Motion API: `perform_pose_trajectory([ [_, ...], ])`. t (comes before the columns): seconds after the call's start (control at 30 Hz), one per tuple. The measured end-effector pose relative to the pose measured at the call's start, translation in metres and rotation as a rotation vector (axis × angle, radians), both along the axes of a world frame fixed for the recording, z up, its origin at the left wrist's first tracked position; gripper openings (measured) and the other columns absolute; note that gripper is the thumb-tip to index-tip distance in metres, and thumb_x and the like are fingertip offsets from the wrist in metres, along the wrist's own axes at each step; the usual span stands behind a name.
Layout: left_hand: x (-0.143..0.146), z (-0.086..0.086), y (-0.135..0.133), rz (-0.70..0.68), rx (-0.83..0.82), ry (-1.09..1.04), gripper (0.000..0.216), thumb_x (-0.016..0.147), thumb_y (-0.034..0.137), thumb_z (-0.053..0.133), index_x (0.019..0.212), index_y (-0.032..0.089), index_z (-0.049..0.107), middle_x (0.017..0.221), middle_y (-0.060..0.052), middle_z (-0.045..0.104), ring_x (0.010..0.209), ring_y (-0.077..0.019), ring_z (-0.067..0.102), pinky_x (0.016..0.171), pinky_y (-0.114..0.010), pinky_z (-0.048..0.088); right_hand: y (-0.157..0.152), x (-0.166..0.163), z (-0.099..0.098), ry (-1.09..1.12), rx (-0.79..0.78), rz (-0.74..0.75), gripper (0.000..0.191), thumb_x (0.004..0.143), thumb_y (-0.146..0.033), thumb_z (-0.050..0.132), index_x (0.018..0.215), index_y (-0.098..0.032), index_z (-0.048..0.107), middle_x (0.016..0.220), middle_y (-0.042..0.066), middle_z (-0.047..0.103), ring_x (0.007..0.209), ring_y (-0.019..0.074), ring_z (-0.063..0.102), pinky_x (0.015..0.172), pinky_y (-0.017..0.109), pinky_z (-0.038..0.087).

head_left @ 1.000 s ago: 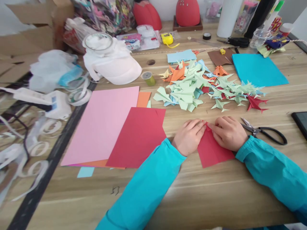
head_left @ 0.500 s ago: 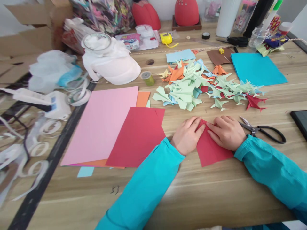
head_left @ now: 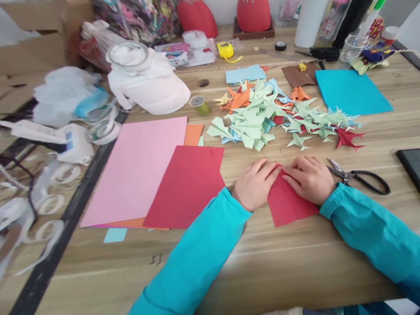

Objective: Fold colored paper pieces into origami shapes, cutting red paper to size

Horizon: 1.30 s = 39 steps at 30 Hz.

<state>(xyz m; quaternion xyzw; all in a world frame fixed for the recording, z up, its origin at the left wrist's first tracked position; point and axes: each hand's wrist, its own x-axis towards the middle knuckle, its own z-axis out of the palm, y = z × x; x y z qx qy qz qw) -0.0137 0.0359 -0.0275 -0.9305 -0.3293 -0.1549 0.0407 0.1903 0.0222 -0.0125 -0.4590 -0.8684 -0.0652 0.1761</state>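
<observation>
A small piece of red paper [head_left: 290, 203] lies on the wooden table with its upper part folded. My left hand [head_left: 256, 183] grips its upper left edge, the index fingertip at the top corner. My right hand [head_left: 308, 180] holds the upper right side, with thumb and fingers bent close to the left fingertips. Both hands partly cover the folded part. To the left is a larger red sheet [head_left: 187, 188], on top of a pink sheet [head_left: 134, 170]. Scissors [head_left: 357, 176] with black handles lie beside my right hand.
Beyond my hands are folded paper planes [head_left: 256, 113] in several colours. Blue paper [head_left: 354, 94] lies at the back right, with a phone [head_left: 410, 164] at the right edge. Tape rolls [head_left: 105, 131] and a white bag [head_left: 151, 83] stand on the left.
My left fingers have slid slightly right, to the red paper's top corner. My right hand stays nearly in place on the paper. The whole view has shifted a little.
</observation>
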Motion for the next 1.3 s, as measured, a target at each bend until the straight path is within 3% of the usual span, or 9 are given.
perform_pose_trajectory([
  [0.17,0.0,-0.001,0.0,-0.004,-0.023,0.003,0.035,0.094,0.02,0.042,0.124,0.015,0.059,0.129,-0.011,0.059,0.12,-0.0279,0.048,0.094,-0.044,0.048,0.002,0.002,-0.005,0.079,-0.071,-0.096,0.032,0.091,-0.039,0.051,0.104,-0.017,0.071,0.085,0.009,0.058,0.077,0.0204,0.049,0.07,0.033,0.034],
  [0.63,0.002,-0.001,-0.002,-0.015,0.04,-0.015,0.033,0.092,0.018,0.046,0.121,0.013,0.06,0.132,-0.016,0.056,0.117,-0.029,0.053,0.093,-0.044,0.05,0.005,0.0,-0.006,0.055,-0.111,-0.157,0.034,0.091,-0.042,0.051,0.108,-0.019,0.069,0.087,0.008,0.058,0.081,0.022,0.052,0.07,0.033,0.032],
  [0.8,0.003,-0.005,-0.004,0.066,0.046,-0.109,0.03,0.094,0.019,0.043,0.116,0.012,0.062,0.118,-0.017,0.063,0.111,-0.0256,0.059,0.091,-0.042,0.053,0.003,0.0,-0.005,0.067,-0.066,-0.095,0.032,0.093,-0.038,0.048,0.102,-0.018,0.071,0.083,0.008,0.059,0.075,0.0191,0.05,0.069,0.032,0.032],
  [0.97,0.001,-0.006,-0.004,0.027,0.078,-0.13,0.029,0.093,0.015,0.042,0.107,0.007,0.066,0.115,-0.016,0.066,0.114,-0.0253,0.059,0.098,-0.039,0.052,0.0,-0.001,-0.002,0.034,-0.035,0.018,0.031,0.094,-0.035,0.046,0.103,-0.022,0.072,0.079,0.007,0.056,0.073,0.018,0.046,0.067,0.033,0.03],
  [1.3,-0.004,-0.01,-0.001,-0.057,0.027,-0.105,0.031,0.093,0.014,0.041,0.111,0.005,0.064,0.12,-0.018,0.064,0.123,-0.0278,0.053,0.103,-0.044,0.049,0.001,-0.004,-0.001,0.0,0.007,-0.031,0.028,0.094,-0.033,0.048,0.097,-0.026,0.074,0.075,0.005,0.054,0.069,0.017,0.043,0.065,0.032,0.025],
])
